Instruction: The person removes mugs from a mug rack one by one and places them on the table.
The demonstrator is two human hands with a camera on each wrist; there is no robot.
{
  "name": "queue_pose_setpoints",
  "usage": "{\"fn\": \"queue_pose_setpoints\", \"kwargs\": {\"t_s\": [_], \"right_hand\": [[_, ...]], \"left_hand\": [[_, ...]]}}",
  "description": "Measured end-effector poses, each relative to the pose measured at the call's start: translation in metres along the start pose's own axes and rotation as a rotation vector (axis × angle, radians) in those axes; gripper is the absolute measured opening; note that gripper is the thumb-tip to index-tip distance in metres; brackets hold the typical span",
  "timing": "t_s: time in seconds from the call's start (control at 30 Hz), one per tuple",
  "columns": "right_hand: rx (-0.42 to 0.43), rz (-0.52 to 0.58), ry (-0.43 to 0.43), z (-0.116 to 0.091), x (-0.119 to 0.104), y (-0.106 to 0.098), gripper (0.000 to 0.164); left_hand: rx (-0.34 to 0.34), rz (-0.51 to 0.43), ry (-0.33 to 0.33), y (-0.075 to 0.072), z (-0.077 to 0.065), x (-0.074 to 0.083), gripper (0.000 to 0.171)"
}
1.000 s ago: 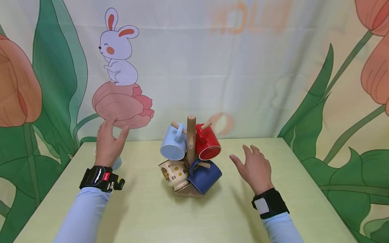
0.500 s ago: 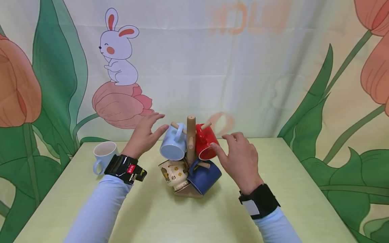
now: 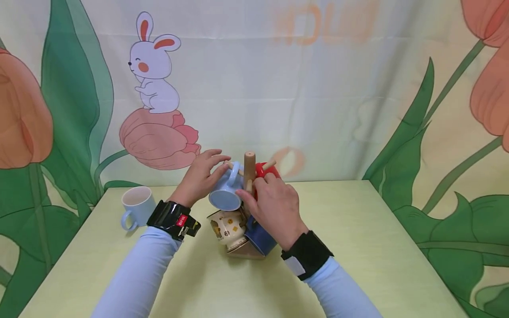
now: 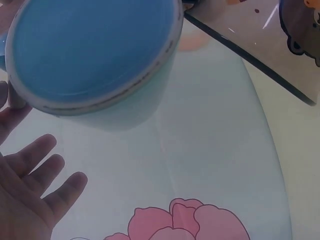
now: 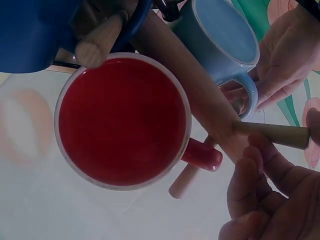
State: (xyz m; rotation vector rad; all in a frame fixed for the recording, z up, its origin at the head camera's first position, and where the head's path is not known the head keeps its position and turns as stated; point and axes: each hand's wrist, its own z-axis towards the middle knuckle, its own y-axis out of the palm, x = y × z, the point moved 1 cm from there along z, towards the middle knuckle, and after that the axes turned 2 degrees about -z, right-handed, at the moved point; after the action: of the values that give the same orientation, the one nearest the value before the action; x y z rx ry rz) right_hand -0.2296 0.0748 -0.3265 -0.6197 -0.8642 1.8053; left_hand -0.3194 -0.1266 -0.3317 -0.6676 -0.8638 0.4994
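Observation:
A wooden mug rack (image 3: 249, 163) stands on the table with mugs hung on its pegs. My left hand (image 3: 199, 179) is beside the light blue mug (image 3: 226, 194). Its thumb and index finger pinch the end of that mug's peg, the other fingers spread. My right hand (image 3: 278, 205) reaches across the front of the rack, fingers curled round the front peg (image 5: 272, 134), with a fingertip close to the post. Behind it the red mug (image 5: 122, 122) hangs partly hidden in the head view. Below hang a cream patterned mug (image 3: 228, 227) and a dark blue mug (image 3: 260, 238).
Another light blue mug (image 3: 137, 205) stands upright on the table (image 3: 358, 265) at the left, behind my left forearm. A printed cloth (image 3: 338, 88) with a rabbit and tulips hangs behind the table's far edge.
Both hands have come inward to the rack, the left from over the standing mug, the right from the right side. The standing mug has come into full view.

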Motion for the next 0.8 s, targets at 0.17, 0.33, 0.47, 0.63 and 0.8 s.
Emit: {"fn": "queue_pose_setpoints", "kwargs": {"t_s": [0.17, 0.33, 0.47, 0.63, 0.8], "right_hand": [[0.014, -0.02, -0.005, -0.0009, -0.002, 0.001, 0.044], [0.037, -0.074, -0.034, -0.0027, -0.0046, 0.0015, 0.043], [0.045, -0.098, -0.046, -0.0031, -0.0065, 0.0017, 0.042], [0.046, -0.104, -0.043, -0.0028, -0.0074, 0.0021, 0.039], [0.053, -0.121, -0.051, -0.0022, -0.0082, 0.0031, 0.037]], "left_hand": [[0.003, -0.01, -0.006, 0.0016, 0.0016, 0.0027, 0.033], [0.008, -0.013, -0.019, 0.0021, 0.0025, 0.0031, 0.032], [0.005, -0.022, -0.036, 0.0019, 0.003, 0.0024, 0.031], [0.007, -0.03, -0.034, 0.0018, 0.0036, 0.0032, 0.03], [0.012, -0.038, -0.03, 0.0028, 0.0041, 0.0027, 0.03]]}}
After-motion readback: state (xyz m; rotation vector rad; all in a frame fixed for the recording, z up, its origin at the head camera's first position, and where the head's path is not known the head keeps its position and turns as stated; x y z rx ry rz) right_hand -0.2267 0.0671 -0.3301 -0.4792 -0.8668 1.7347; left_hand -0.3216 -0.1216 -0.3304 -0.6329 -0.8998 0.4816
